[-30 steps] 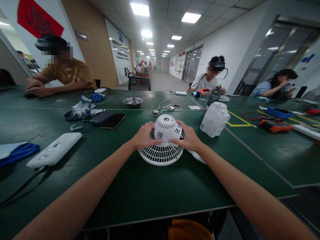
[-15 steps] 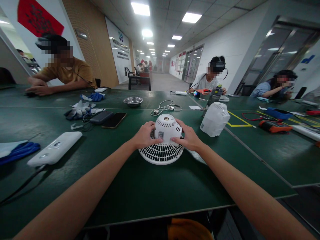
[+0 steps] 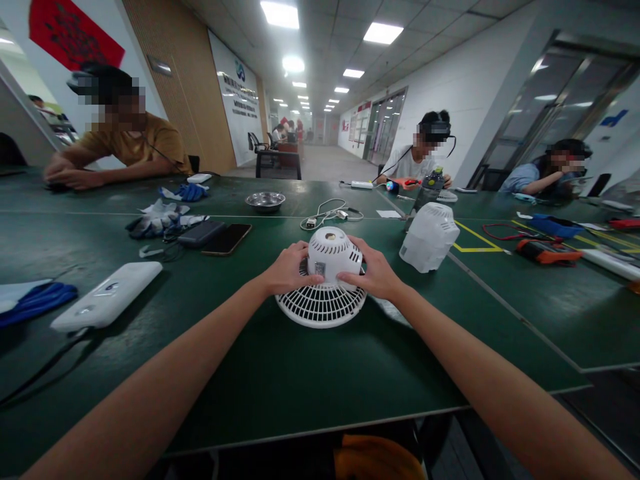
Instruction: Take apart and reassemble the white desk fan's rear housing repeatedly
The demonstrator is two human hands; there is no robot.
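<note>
A white fan head (image 3: 333, 257) lies grille down on the green table (image 3: 310, 380) in front of me, its rounded, slotted motor housing facing up. My left hand (image 3: 287, 270) grips the housing from the left, thumb along its near side. From the right, my right hand (image 3: 380, 270) wraps round the other side with its thumb also on the near face. The grille (image 3: 320, 307) spreads out flat beneath both hands. Part of a pale, flat piece (image 3: 395, 311) shows under my right wrist; I cannot make out what it is.
A translucent white plastic container (image 3: 430, 238) and a dark bottle (image 3: 425, 193) stand right of the fan. Beyond it are a coiled cable (image 3: 333, 212) and a metal bowl (image 3: 265, 201). Leftward lie a phone (image 3: 227, 239) and white power bank (image 3: 107, 297). Several people sit around the table.
The whole view has shifted very slightly. Both hands keep the same hold on the fan head, which shows no clear movement on the table.
</note>
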